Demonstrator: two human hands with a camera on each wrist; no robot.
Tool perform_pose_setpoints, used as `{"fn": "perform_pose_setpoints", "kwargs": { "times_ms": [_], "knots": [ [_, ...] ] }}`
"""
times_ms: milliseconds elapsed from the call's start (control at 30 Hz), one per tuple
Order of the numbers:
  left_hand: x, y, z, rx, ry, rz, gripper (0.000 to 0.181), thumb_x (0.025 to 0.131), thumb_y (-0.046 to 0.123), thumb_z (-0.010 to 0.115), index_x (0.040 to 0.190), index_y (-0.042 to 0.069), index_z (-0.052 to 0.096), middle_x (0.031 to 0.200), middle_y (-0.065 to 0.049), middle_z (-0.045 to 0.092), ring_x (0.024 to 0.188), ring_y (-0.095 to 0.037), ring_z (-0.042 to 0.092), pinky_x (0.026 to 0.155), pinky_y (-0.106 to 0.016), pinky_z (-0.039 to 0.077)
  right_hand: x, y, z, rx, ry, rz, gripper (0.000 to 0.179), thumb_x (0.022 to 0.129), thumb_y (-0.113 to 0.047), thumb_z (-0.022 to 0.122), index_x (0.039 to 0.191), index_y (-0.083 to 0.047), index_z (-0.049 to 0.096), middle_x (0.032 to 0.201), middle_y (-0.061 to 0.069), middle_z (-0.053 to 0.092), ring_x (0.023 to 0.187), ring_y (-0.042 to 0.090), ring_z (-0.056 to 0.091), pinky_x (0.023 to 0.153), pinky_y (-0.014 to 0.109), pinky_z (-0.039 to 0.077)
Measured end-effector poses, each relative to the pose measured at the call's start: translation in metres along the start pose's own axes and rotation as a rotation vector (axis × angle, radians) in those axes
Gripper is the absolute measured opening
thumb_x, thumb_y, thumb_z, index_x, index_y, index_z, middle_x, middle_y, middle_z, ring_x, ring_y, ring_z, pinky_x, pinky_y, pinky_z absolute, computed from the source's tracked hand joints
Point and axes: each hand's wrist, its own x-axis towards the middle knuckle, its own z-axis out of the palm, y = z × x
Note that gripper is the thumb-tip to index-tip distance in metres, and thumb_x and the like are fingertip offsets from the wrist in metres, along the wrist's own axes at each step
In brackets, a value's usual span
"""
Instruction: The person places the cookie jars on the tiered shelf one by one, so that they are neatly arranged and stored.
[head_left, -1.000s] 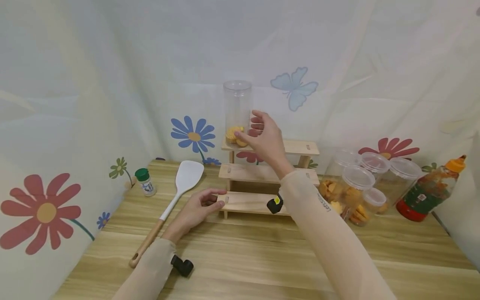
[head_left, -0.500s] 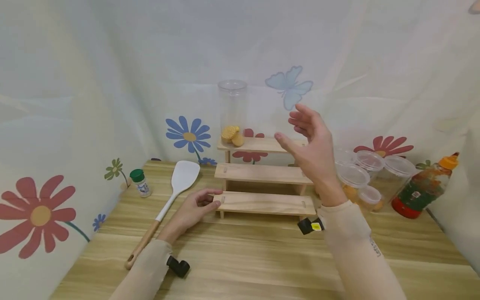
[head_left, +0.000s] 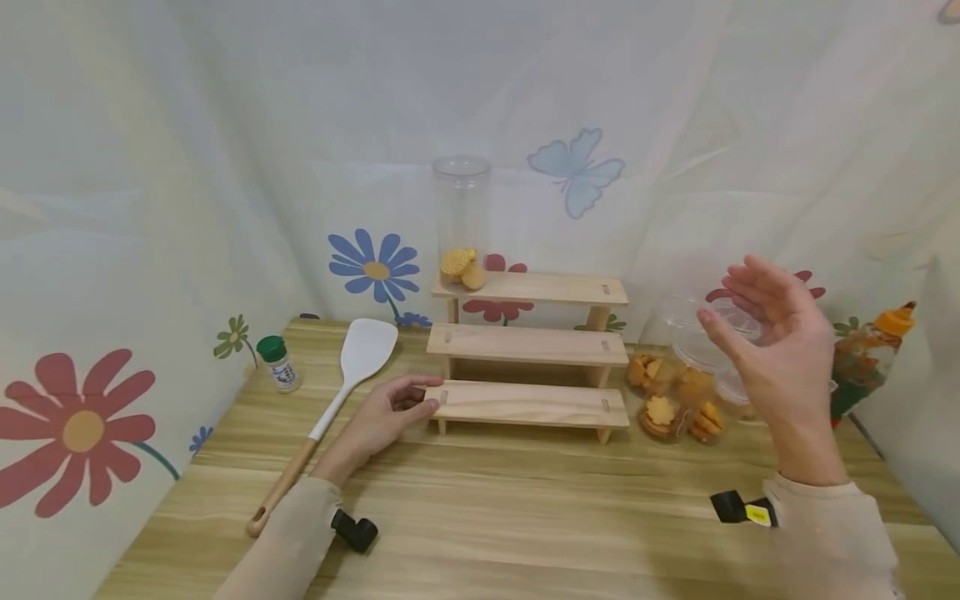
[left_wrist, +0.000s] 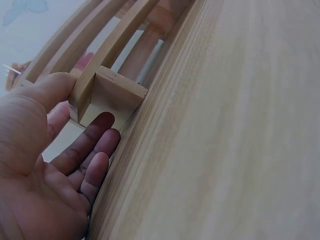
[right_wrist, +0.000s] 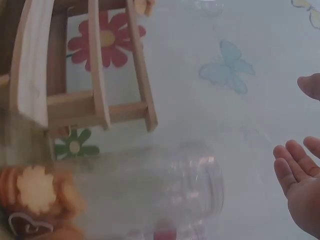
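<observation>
My left hand holds the left end of the lowest tier of a three-tier wooden shelf, thumb and index finger at its corners. In the left wrist view the other fingers hang loosely beside the shelf's leg. My right hand is raised over the right side of the table, thumb and fingers apart, holding nothing. Behind and left of it cluster several clear lidded jars of biscuits, partly covered by the hand. One tall clear jar with a few yellow biscuits stands upright on the top tier's left end.
A white spatula with a wooden handle lies left of the shelf. Beyond it stands a green-capped shaker. A sauce bottle with an orange cap is at the far right, partly behind my hand. A flowered cloth hangs behind the table.
My right hand has left the tall jar on the top tier and moved right and down to the cluster of jars. My left hand stays at the shelf's end.
</observation>
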Motion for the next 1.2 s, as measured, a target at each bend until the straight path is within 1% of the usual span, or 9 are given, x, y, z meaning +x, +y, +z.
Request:
{"fn": "perform_pose_setpoints", "kwargs": {
  "times_ms": [167, 267, 333, 400, 533, 667, 900, 1100, 1200],
  "knots": [
    [-0.001, 0.000, -0.001, 0.001, 0.004, 0.003, 0.039, 0.108, 0.025, 0.078, 0.145, 0.017, 0.073, 0.118, -0.012, 0.078, 0.105, -0.026, 0.073, 0.091, -0.029, 0.057, -0.012, 0.023, -0.035, 0.059, 0.068, 0.102, 0.065, 0.089, 0.015, 0.085, 0.149, -0.004, 0.068, 0.137, 0.007, 0.073, 0.125, 0.019, 0.069, 0.105, 0.014, 0.051],
    [-0.002, 0.000, -0.003, -0.003, 0.010, -0.002, 0.040, 0.108, 0.025, 0.078, 0.146, 0.017, 0.073, 0.119, -0.013, 0.077, 0.106, -0.026, 0.073, 0.091, -0.029, 0.057, -0.019, 0.037, -0.046, -0.023, 0.068, 0.151, 0.064, 0.092, 0.012, 0.085, 0.150, -0.007, 0.067, 0.134, 0.000, 0.074, 0.122, 0.012, 0.069, 0.103, 0.011, 0.050],
    [-0.003, -0.001, -0.005, -0.002, 0.018, -0.001, 0.039, 0.108, 0.024, 0.078, 0.146, 0.016, 0.073, 0.120, -0.013, 0.077, 0.107, -0.026, 0.073, 0.091, -0.028, 0.057, -0.024, 0.050, -0.050, -0.118, 0.050, 0.170, 0.064, 0.094, 0.007, 0.085, 0.152, -0.008, 0.065, 0.133, -0.006, 0.074, 0.120, 0.006, 0.069, 0.103, 0.010, 0.049],
    [-0.003, -0.001, -0.006, -0.001, 0.023, -0.003, 0.039, 0.108, 0.024, 0.079, 0.146, 0.016, 0.073, 0.121, -0.013, 0.077, 0.107, -0.025, 0.073, 0.092, -0.028, 0.057, -0.030, 0.062, -0.053, -0.179, 0.032, 0.194, 0.063, 0.096, 0.001, 0.086, 0.154, -0.010, 0.064, 0.131, -0.012, 0.073, 0.118, 0.000, 0.068, 0.102, 0.008, 0.048],
    [-0.002, 0.000, -0.006, 0.008, 0.018, -0.004, 0.040, 0.107, 0.024, 0.079, 0.146, 0.016, 0.073, 0.121, -0.013, 0.078, 0.107, -0.025, 0.073, 0.092, -0.028, 0.056, -0.043, 0.086, -0.058, -0.183, -0.001, 0.254, 0.063, 0.098, -0.005, 0.086, 0.156, -0.010, 0.062, 0.129, -0.018, 0.072, 0.117, -0.005, 0.067, 0.098, 0.006, 0.048],
    [-0.001, 0.000, -0.004, 0.015, 0.010, -0.006, 0.040, 0.107, 0.025, 0.079, 0.146, 0.016, 0.073, 0.120, -0.012, 0.078, 0.106, -0.024, 0.073, 0.091, -0.028, 0.056, -0.052, 0.106, -0.060, -0.165, -0.040, 0.282, 0.064, 0.098, -0.004, 0.086, 0.157, -0.004, 0.060, 0.128, -0.019, 0.070, 0.117, -0.004, 0.067, 0.097, 0.006, 0.049],
    [0.001, 0.002, 0.000, 0.009, 0.004, -0.015, 0.039, 0.108, 0.024, 0.078, 0.146, 0.016, 0.073, 0.118, -0.012, 0.078, 0.104, -0.024, 0.072, 0.091, -0.029, 0.056, -0.061, 0.129, -0.063, -0.259, -0.150, 0.325, 0.069, 0.103, -0.016, 0.083, 0.162, 0.001, 0.051, 0.138, -0.015, 0.061, 0.115, -0.013, 0.057, 0.095, 0.004, 0.048],
    [0.000, 0.004, 0.001, 0.005, 0.006, -0.016, 0.040, 0.107, 0.025, 0.079, 0.146, 0.016, 0.073, 0.120, -0.012, 0.078, 0.105, -0.024, 0.073, 0.091, -0.029, 0.056, -0.065, 0.139, -0.062, -0.238, -0.195, 0.343, 0.062, 0.100, -0.014, 0.087, 0.152, 0.003, 0.057, 0.118, -0.034, 0.063, 0.108, -0.016, 0.061, 0.090, 0.005, 0.050],
    [-0.001, 0.004, 0.001, 0.004, 0.006, -0.022, 0.040, 0.107, 0.026, 0.079, 0.146, 0.017, 0.073, 0.120, -0.012, 0.078, 0.105, -0.025, 0.073, 0.091, -0.029, 0.056, -0.068, 0.141, -0.061, -0.221, -0.215, 0.352, 0.059, 0.099, -0.013, 0.088, 0.147, 0.005, 0.058, 0.111, -0.036, 0.064, 0.105, -0.016, 0.064, 0.087, 0.005, 0.051]
  ]
}}
